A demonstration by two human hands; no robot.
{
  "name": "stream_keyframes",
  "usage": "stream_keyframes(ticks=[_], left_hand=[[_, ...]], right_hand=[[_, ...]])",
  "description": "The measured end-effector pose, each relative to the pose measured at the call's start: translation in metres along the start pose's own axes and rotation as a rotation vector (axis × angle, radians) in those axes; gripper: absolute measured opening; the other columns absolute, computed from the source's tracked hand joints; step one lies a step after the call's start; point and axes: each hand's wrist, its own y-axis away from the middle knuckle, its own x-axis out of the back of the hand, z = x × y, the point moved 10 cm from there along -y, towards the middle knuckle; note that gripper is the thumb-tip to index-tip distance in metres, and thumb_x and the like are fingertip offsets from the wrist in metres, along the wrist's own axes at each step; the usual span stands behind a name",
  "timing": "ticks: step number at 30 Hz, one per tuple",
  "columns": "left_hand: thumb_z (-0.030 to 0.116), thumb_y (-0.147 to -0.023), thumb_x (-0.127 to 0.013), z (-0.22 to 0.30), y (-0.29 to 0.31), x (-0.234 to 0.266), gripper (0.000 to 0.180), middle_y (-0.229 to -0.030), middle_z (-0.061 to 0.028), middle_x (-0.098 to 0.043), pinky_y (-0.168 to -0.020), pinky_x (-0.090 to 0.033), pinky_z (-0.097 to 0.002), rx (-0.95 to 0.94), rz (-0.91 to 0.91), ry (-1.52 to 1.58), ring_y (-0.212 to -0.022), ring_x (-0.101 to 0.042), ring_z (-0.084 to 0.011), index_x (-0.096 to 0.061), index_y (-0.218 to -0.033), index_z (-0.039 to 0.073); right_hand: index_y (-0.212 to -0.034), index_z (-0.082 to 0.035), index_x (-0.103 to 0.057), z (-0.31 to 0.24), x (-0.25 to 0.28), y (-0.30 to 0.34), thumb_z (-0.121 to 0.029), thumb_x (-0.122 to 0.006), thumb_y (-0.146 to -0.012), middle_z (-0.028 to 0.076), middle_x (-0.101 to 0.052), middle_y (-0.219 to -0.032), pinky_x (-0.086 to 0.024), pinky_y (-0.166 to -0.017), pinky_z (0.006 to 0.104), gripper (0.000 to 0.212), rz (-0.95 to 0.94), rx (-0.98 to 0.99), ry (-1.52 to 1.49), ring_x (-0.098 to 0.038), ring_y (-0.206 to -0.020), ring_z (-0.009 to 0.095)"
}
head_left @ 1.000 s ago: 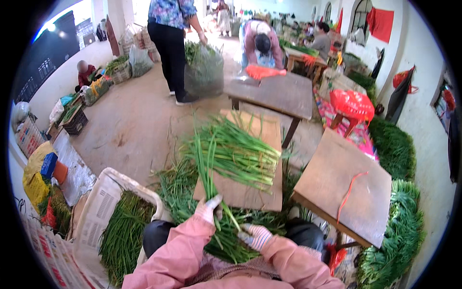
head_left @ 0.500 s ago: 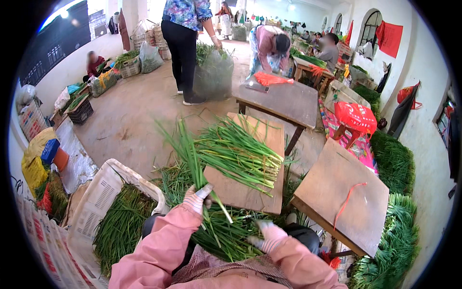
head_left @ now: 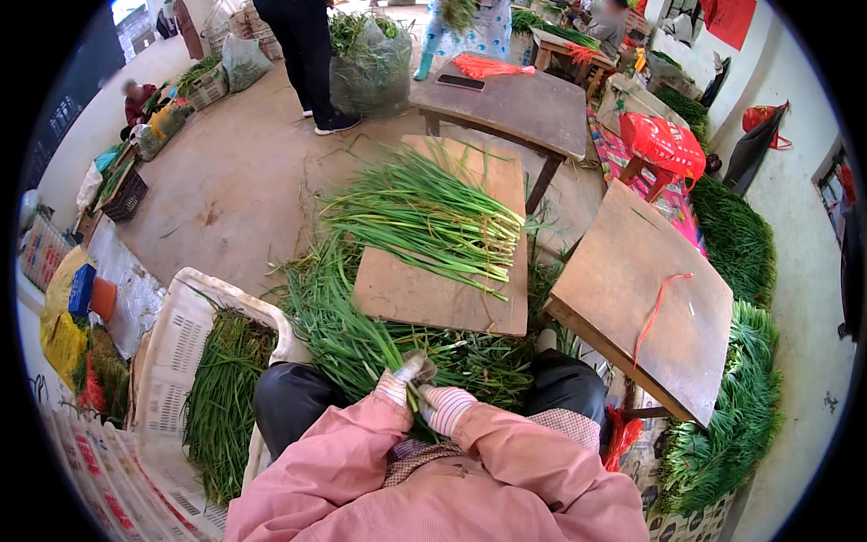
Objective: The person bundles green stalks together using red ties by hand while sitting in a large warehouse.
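My gloved left hand [head_left: 403, 374] is closed round a thin bundle of garlic chives [head_left: 383, 341], low over my lap. Against it, my right hand [head_left: 444, 409] has its striped glove curled at the stem ends, its fingertips partly hidden. The leaves of the bundle point away and merge with a loose pile of chives [head_left: 479, 361] spread between my knees. Just beyond lies a wooden board [head_left: 397, 294] bearing a bigger sheaf of chives [head_left: 433, 217], pale stems to the right.
A white plastic crate [head_left: 185, 291] of chives stands at my left. On my right, a small wooden table [head_left: 623, 271] carries a red strip [head_left: 652, 321]. Farther off, a dark table [head_left: 519, 108] holds a phone [head_left: 461, 82] and red ties [head_left: 492, 66]. Chives [head_left: 722, 406] line the right wall.
My left hand has come down toward my lap with its bundle, and my right hand has moved left to meet it. The view has tilted down.
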Motion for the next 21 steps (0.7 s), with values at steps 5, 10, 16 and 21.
stream_keyframes(ticks=[5, 10, 16, 21], left_hand=[[0.015, -0.078, -0.065, 0.086, 0.013, -0.033, 0.024, -0.081, -0.0100, -0.061, -0.067, -0.052, -0.0379, -0.264, -0.168, 0.138, -0.074, -0.061, -0.0235, -0.055, -0.098, 0.009], [0.023, -0.079, -0.065, 0.091, -0.003, -0.040, 0.024, -0.082, -0.0044, -0.061, -0.056, -0.051, -0.0362, -0.167, -0.111, 0.187, -0.067, -0.059, -0.0195, -0.054, -0.099, 0.017], [0.024, -0.080, -0.064, 0.050, -0.014, -0.019, 0.023, -0.077, -0.0022, -0.059, -0.050, -0.045, -0.0312, -0.018, -0.026, 0.287, -0.059, -0.053, -0.0158, -0.054, -0.100, 0.018], [0.021, -0.079, -0.064, 0.063, -0.008, -0.025, 0.026, -0.086, -0.0041, -0.060, -0.055, -0.049, -0.0334, -0.104, -0.049, 0.216, -0.066, -0.056, -0.0170, -0.054, -0.103, 0.018]], right_hand=[[-0.076, -0.008, -0.060, 0.035, 0.129, -0.012, -0.021, -0.053, -0.077, 0.018, -0.059, -0.072, -0.047, -0.064, 0.0409, 0.016, 0.437, -0.073, -0.052, -0.057, -0.072, 0.036], [-0.098, -0.012, -0.056, 0.136, 0.208, -0.023, -0.024, -0.059, -0.077, 0.019, -0.056, -0.095, -0.048, -0.072, 0.0416, 0.025, 0.646, -0.411, 0.316, -0.057, -0.086, 0.035], [-0.109, -0.012, -0.053, 0.142, 0.189, -0.054, -0.034, -0.057, -0.078, 0.016, -0.056, -0.101, -0.046, -0.079, 0.0408, 0.038, 0.229, -0.528, 0.435, -0.056, -0.093, 0.032], [-0.101, -0.007, -0.056, 0.163, 0.197, -0.061, -0.032, -0.057, -0.078, 0.015, -0.060, -0.078, -0.048, -0.071, 0.0396, 0.033, 0.266, -0.422, 0.327, -0.060, -0.079, 0.033]])
